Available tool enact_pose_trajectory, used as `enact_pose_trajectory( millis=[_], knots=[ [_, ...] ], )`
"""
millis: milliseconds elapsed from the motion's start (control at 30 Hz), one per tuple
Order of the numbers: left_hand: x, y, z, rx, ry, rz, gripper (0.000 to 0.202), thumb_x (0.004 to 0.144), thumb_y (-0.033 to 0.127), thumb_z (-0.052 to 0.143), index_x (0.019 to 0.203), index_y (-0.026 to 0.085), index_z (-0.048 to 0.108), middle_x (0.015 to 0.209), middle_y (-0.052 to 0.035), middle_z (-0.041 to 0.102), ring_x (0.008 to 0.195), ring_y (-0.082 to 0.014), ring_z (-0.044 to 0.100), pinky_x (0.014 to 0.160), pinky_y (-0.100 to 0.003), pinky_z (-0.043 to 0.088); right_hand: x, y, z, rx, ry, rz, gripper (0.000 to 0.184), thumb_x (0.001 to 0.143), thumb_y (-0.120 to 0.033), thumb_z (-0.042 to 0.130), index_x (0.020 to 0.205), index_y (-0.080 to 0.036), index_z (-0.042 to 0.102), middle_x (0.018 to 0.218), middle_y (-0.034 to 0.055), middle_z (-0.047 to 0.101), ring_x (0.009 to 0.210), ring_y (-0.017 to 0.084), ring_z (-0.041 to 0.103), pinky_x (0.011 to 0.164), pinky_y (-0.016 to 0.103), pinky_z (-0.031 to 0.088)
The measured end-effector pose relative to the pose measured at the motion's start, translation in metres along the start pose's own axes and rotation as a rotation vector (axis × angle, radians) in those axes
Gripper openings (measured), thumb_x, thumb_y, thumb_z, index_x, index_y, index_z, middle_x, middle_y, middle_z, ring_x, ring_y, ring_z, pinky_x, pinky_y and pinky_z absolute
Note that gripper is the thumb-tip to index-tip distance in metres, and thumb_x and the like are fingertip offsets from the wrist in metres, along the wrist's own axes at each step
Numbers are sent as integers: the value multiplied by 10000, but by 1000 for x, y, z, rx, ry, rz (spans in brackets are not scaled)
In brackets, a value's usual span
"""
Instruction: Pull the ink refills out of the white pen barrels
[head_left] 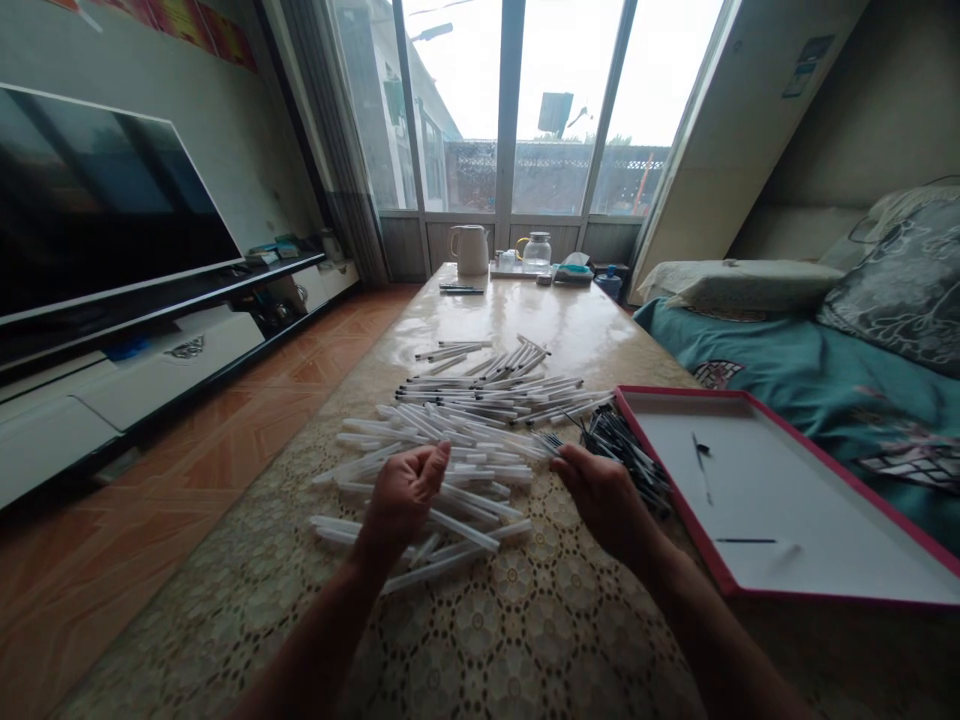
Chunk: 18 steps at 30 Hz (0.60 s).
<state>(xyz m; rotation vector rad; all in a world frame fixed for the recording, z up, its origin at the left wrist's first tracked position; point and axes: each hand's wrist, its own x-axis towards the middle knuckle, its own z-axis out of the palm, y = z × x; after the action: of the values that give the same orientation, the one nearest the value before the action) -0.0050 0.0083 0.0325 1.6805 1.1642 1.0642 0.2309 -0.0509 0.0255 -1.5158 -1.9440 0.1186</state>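
Observation:
My left hand (pixel 409 490) is closed, thumb on top, over a heap of translucent white pen barrels (pixel 465 535). Whatever its fingers may hold is hidden. Across from it, my right hand (pixel 596 490) pinches a small bunch of thin pen refills (pixel 551 441), their dark ends pointing left toward the barrels. Just beyond the right hand lies a pile of black pen refills (pixel 626 455), against the tray's edge. Behind the loose barrels, several pens with dark tips (pixel 487 400) are spread in overlapping rows.
A shallow white tray with a red rim (pixel 705 530) lies at right, holding a few dark pieces. At the table's (pixel 480 640) far end stand a beige jug (pixel 471 250), a glass pitcher (pixel 537 252) and a tissue box (pixel 574 268). A bed or sofa (pixel 765 360) borders the right side.

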Motion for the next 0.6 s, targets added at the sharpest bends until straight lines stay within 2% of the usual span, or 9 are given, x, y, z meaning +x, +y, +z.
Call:
enact_pose_trajectory(
  millis=[100,167,233,267,367,433,533,600],
  knots=[
    [-3,0,9,329,47,217,339,864,397,531,606,181,574,565,18,509,538,-133,474,535,-241,374,3,-11,9,50,-53,22,293,996,-381,323,844,-223,517,643,-5,592,560,140,547,551,231,344],
    [-6,-3,15,393,74,257,200,857,331,559,867,169,676,739,-29,635,636,-163,561,608,-264,432,1,-18,15,43,-100,48,260,993,-365,332,902,-220,528,668,7,616,591,161,588,559,236,348],
    [-8,-6,19,371,94,259,293,853,271,560,1117,171,634,895,-64,668,681,-173,600,650,-285,470,-2,-22,19,54,-111,67,241,989,-335,337,890,-211,518,713,28,633,646,179,617,584,241,360],
    [-8,-7,20,355,111,262,346,847,250,562,1183,175,605,938,-72,662,677,-169,603,661,-292,481,-3,-23,19,71,-111,69,235,988,-318,335,875,-208,509,729,33,635,657,180,619,593,241,365],
    [-9,-5,22,265,144,258,342,821,249,599,1155,187,634,925,-63,637,629,-147,587,657,-295,493,-5,-23,20,106,-126,55,226,988,-302,332,874,-212,505,708,18,618,616,168,595,590,239,364],
    [-11,0,24,82,63,160,306,797,297,641,1077,177,666,816,-37,631,567,-133,575,572,-265,482,-6,-24,22,109,-145,30,233,988,-322,343,866,-213,510,687,9,610,598,164,582,583,239,359],
    [-14,8,29,-282,-180,-95,383,729,375,715,1035,151,660,645,-1,623,464,-115,546,417,-206,405,-6,-26,25,121,-185,-14,271,984,-337,357,798,-208,505,692,18,617,614,164,585,581,241,359],
    [-16,9,32,-426,-278,-198,385,687,394,753,956,130,676,569,8,617,421,-96,514,384,-185,370,-7,-29,27,165,-218,-45,261,981,-325,366,806,-204,517,718,23,631,633,162,593,585,241,366]
  ],
)
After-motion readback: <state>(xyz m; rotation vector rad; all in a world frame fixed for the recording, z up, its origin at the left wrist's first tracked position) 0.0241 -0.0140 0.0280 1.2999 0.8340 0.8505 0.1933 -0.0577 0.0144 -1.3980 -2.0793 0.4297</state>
